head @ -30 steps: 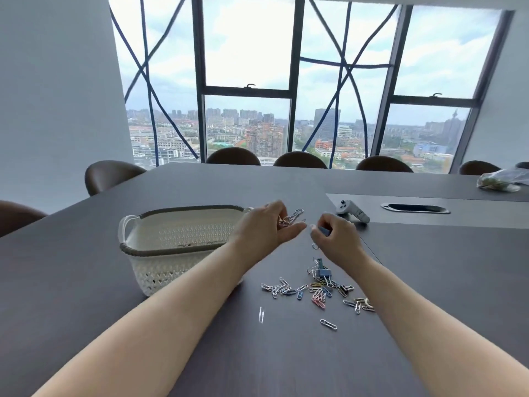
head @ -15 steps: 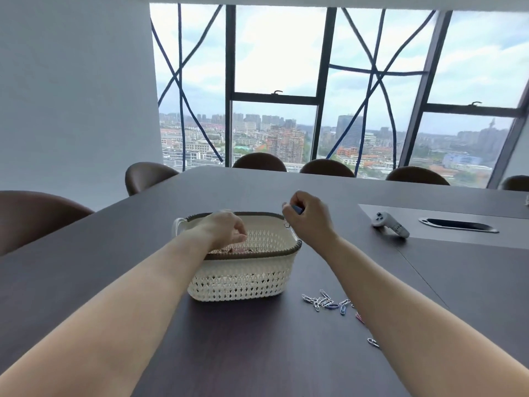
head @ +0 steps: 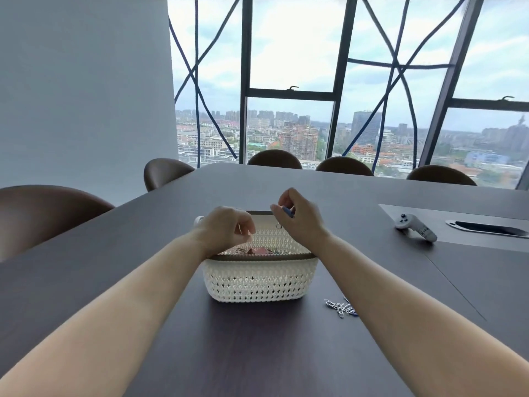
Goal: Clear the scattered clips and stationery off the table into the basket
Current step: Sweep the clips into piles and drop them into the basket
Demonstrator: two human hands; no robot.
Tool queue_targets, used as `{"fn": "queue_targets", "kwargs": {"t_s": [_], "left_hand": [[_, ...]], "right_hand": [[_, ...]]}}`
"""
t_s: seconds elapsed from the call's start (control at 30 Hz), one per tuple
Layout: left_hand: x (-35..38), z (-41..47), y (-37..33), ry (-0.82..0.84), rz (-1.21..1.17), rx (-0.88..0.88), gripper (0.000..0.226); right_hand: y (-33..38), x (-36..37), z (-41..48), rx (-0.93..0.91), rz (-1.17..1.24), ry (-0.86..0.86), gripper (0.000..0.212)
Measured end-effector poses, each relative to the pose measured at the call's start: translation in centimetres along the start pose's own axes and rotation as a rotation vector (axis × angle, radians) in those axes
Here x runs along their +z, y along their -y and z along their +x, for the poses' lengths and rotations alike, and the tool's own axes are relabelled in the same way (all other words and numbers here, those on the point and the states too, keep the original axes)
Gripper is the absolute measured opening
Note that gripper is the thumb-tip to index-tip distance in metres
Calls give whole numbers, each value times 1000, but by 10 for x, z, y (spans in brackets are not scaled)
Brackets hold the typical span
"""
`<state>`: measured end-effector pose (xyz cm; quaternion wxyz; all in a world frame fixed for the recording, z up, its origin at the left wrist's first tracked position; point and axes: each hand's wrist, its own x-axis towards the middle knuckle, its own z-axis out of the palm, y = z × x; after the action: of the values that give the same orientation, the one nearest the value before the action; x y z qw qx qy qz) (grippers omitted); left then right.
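A white woven basket (head: 259, 282) with a brown rim stands on the dark table, straight ahead. Pink and dark clips (head: 254, 250) lie inside it. My left hand (head: 226, 229) hovers over the basket's left side, fingers curled downward, and I cannot tell whether it holds anything. My right hand (head: 299, 217) is above the basket's far right corner, pinching a blue binder clip (head: 287, 212) whose wire loop dangles below. A small cluster of paper clips (head: 340, 306) lies on the table to the right of the basket, partly hidden by my right forearm.
A white game-style controller (head: 415, 227) rests at the right on a grey inset panel with a dark cable slot (head: 489, 228). Brown chairs (head: 48, 207) line the left and far table edges. Large windows fill the back wall.
Both hands moved from the clip pile over to the basket. My left hand, which held a bunch of paper clips, now hangs over the basket interior. The view has swung left.
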<state>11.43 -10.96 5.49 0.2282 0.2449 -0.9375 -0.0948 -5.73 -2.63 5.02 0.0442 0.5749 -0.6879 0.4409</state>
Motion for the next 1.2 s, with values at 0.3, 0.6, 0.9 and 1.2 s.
{"fn": "queue_targets", "kwargs": {"t_s": [0.3,0.6,0.9,1.2], "left_hand": [[12,-28,14,-165,-16,-21,60],[11,-35,2,-226,110,-71,51],[34,-64,-54,-327,181,55,34],[115,-123,-123,531,2,210,71]], "right_hand": [[1,-2,-3,40,-278,217,44],[-1,-16,-17,25,-318,302,21],[-22,-56,-77,-30,-223,42,22],[-86,-110,-204,252,-328,94,29]]}}
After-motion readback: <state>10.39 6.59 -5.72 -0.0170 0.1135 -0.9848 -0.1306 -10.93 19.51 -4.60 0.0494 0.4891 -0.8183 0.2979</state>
